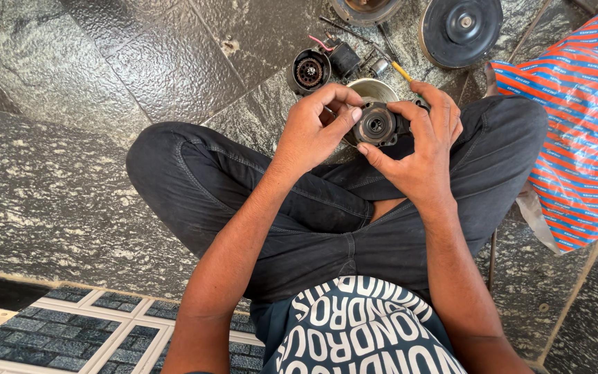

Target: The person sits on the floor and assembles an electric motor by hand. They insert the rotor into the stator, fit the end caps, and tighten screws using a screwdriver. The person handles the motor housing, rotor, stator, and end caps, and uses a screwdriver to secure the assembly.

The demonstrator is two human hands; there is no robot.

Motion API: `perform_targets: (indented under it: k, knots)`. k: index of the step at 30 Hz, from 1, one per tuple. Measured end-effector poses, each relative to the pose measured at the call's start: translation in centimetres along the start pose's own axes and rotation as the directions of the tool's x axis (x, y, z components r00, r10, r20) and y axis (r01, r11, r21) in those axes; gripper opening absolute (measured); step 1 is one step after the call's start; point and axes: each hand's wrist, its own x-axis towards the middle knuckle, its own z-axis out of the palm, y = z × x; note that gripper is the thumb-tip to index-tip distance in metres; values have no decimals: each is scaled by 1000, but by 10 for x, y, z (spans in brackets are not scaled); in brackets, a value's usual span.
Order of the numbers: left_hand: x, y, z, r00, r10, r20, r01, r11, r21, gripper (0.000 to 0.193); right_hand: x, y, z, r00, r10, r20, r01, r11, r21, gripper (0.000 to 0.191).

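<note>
I sit cross-legged on a stone floor and hold a small dark round motor part (376, 125) with a bearing at its centre above my knees. My right hand (420, 142) grips it from the right and underneath. My left hand (316, 128) touches its left rim with thumb and fingers closed on the edge. Just behind the part, on the floor, sits a round metal cup (374, 88), partly hidden by my hands.
On the floor ahead lie a black round housing (309, 71), a small black component with wires (344, 57), a yellow-handled tool (401, 70), a large dark disc (461, 29) and another round part (365, 10). An orange and blue striped bag (583, 125) lies at right.
</note>
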Motion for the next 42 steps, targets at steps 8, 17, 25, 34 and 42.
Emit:
perform_targets:
  k: [8, 17, 25, 34, 42]
  knots:
    - [3, -2, -2, 1000, -20, -19, 20, 1000, 19, 12, 2, -1, 3, 1000, -21, -22, 20, 999, -29, 67]
    - [17, -3, -36, 955, -5, -295, 67, 978, 199, 20, -6, 18, 0, 992, -1, -125, 18, 990, 140, 83]
    - [62, -76, -56, 853, 323, -411, 131, 628, 767, 77, -11, 93, 24, 902, 370, -224, -115, 704, 701, 71]
    - [92, -106, -53, 937, -241, -254, 308, 911, 274, 69, -20, 115, 32, 884, 429, -182, -94, 546, 832, 59]
    - [78, -101, -34, 951, 4, -309, 170, 827, 535, 87, -13, 111, 34, 892, 424, -159, -117, 554, 824, 50]
